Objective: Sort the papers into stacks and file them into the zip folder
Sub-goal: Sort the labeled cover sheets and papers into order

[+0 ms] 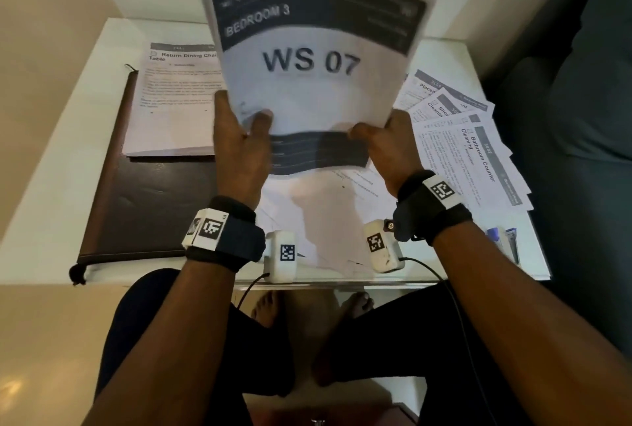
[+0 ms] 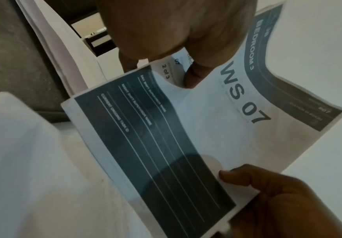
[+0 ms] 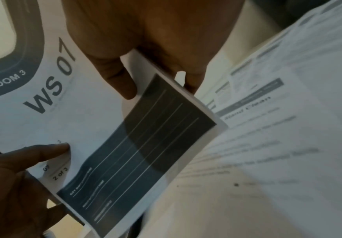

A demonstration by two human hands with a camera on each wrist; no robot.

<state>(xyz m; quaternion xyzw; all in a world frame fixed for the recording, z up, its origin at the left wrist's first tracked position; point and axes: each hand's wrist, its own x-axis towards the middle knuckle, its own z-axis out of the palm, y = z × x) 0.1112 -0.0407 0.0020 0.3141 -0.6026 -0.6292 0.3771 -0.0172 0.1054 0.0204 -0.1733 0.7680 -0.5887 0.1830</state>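
Note:
A sheaf of papers (image 1: pixel 307 60) with a cover sheet printed "BEDROOM 3, WS 07" is held upright above the table. My left hand (image 1: pixel 244 128) pinches its lower left edge with the thumb in front. My right hand (image 1: pixel 374 135) pinches the lower right edge. In the left wrist view the cover sheet (image 2: pixel 206 132) peels back from a sheet marked "2 of 3". The dark brown zip folder (image 1: pixel 154 207) lies open on the table's left, with a neat paper stack (image 1: pixel 174 104) on its far half. The right wrist view shows the same sheaf (image 3: pixel 88 122).
Loose printed sheets (image 1: pixel 472 142) fan out over the table's right side, and more sheets (image 1: pixel 325 220) lie under my hands. A small blue and white object (image 1: pixel 506 241) sits near the right front corner. A dark sofa (image 1: pixel 581 90) borders the white table (image 1: pixel 51 220) on the right.

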